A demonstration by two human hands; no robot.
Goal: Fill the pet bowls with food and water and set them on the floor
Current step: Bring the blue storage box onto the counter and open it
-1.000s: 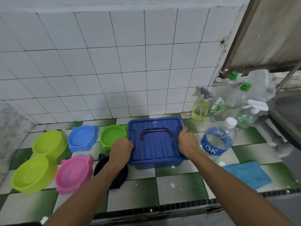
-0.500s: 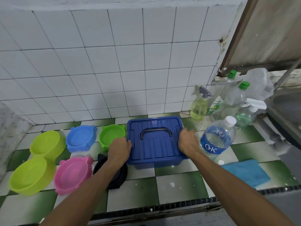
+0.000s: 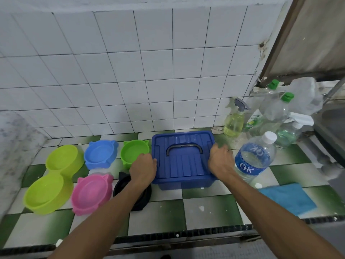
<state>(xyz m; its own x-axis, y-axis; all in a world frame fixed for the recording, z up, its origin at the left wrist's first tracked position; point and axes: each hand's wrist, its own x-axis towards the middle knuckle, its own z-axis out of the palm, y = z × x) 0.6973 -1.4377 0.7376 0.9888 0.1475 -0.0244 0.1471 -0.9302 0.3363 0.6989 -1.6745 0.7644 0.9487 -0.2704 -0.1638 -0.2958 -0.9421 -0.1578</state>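
Note:
A blue lidded box point(image 3: 183, 159) with a dark handle stands on the checkered counter. My left hand point(image 3: 142, 168) grips the lid's left edge and my right hand point(image 3: 220, 161) grips its right edge. Left of the box lie empty pet bowls: a lime double bowl point(image 3: 54, 177), a blue bowl point(image 3: 100, 154), a green bowl point(image 3: 133, 153), a pink bowl point(image 3: 91, 193) and a black bowl point(image 3: 122, 184) partly under my left forearm. A water bottle point(image 3: 254, 157) with a white cap stands right of the box.
A yellow spray bottle point(image 3: 234, 120), two green-capped bottles point(image 3: 276, 107) and another sprayer point(image 3: 291, 128) crowd the back right corner. A blue cloth point(image 3: 288, 198) lies at the front right. A tiled wall rises behind; a metal sink edge point(image 3: 330, 124) is at far right.
Both hands stay on the box lid's edges; the fingers have shifted slightly. The view has tilted a little. Nothing else has moved.

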